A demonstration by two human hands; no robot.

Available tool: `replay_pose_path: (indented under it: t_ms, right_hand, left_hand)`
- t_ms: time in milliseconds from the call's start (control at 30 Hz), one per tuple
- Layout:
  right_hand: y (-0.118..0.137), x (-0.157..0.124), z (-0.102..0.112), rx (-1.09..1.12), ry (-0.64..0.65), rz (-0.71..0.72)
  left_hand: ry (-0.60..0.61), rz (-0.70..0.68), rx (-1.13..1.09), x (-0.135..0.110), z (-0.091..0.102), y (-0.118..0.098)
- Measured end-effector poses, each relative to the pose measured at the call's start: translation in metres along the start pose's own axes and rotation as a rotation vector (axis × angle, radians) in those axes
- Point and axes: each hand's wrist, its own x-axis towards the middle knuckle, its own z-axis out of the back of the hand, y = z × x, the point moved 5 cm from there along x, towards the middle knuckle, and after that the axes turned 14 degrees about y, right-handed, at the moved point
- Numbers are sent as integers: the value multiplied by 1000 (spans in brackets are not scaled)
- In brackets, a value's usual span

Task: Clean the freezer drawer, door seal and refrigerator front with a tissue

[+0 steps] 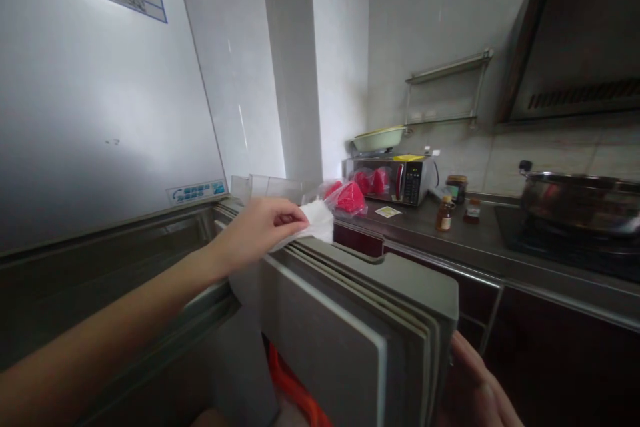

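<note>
My left hand (267, 227) is closed on a white cloth (320, 219), its fingers pinching it against the top edge of an open refrigerator door (330, 320). Part of the cloth drapes over the door's far side. At the lower right, my right hand (480, 380) grips the door's outer edge; some of its fingers are hidden. Grey gasket folds run along the top and side of the door. To the left is the open lower compartment (220, 320), below the closed upper door (100, 113).
Beyond the door, a dark counter (415, 230) holds a microwave (393, 179), pinkish-red items in clear plastic (350, 199), a small bottle (444, 213) and jars. A large steel pot (583, 203) stands on the cooktop at right. Something orange (295, 387) shows below the door.
</note>
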Motion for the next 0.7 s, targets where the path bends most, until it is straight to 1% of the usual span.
replay_pose_path:
  t_ms: [100,167,233,300,367,433,533,600,633,700]
  right_hand:
    - [6,4,-6,-6,-13,71]
    - [7,7,-6,-14,33,67]
    - [4,12,-6,-8,119,27]
    - [2,18,-7,17,219,16]
    - [4,25,-11,59,290,71]
    - [8,33,-19,104,325,131]
    - [15,39,-35,140,371,162]
    - [18,39,-48,132,409,155]
    - [20,37,-53,128,422,155]
    - [22,30,-64,138,432,152]
  left_hand:
    - [33,-185,-34,-5,-23,-67]
    - [40,-319,-47,-7,-34,-101]
    - [34,-434,-47,-10,-41,-123]
    - [19,-510,-19,-14,-45,-134]
    - [7,-542,11,-22,-45,-138]
    - [7,-547,10,-32,-43,-138]
    - [-17,-527,-7,-51,-36,-133]
    - [-75,-470,18,-61,-28,-121]
    - [-103,-421,38,-64,-23,-111]
    - [-143,-281,70,-67,-13,-83]
